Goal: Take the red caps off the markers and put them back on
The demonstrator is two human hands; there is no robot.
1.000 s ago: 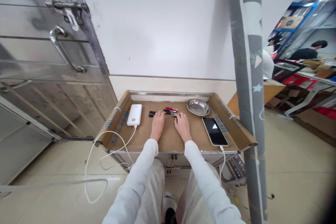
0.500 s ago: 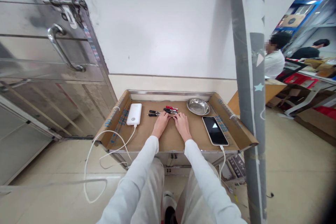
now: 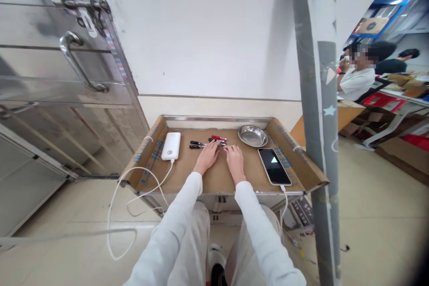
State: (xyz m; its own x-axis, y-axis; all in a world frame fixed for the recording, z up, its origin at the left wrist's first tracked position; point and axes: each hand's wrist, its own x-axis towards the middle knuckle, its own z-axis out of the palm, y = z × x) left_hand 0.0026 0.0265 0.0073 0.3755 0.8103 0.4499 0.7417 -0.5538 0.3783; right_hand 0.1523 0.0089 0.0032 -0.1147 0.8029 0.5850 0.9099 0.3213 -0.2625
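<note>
Several black pens (image 3: 195,145) and a red pen (image 3: 219,137) lie in a loose cluster on the brown cardboard-covered tabletop (image 3: 187,174). My left hand (image 3: 208,155) lies over the right part of the cluster, its fingers stretched out onto the pens and partly covering them. Close beside it, my right hand (image 3: 234,160) has its thumb and fingertips drawn together. Something thin and small seems to be at those fingertips, too small to name. A shallow steel bowl (image 3: 253,136) stands behind and to the right of my right hand.
A white power bank (image 3: 171,146) with a cable (image 3: 130,169) lies at left. At right is a phone (image 3: 275,166), plugged into a cable. Raised cardboard-wrapped sides (image 3: 298,156) edge the table. A wrapped pole (image 3: 320,111) stands at right; a person (image 3: 358,80) sits beyond it.
My left hand has moved slightly right and forward over the pens, its fingers reaching further out. My right hand has shifted a little right and nearer to me. The seated person has turned and moved right.
</note>
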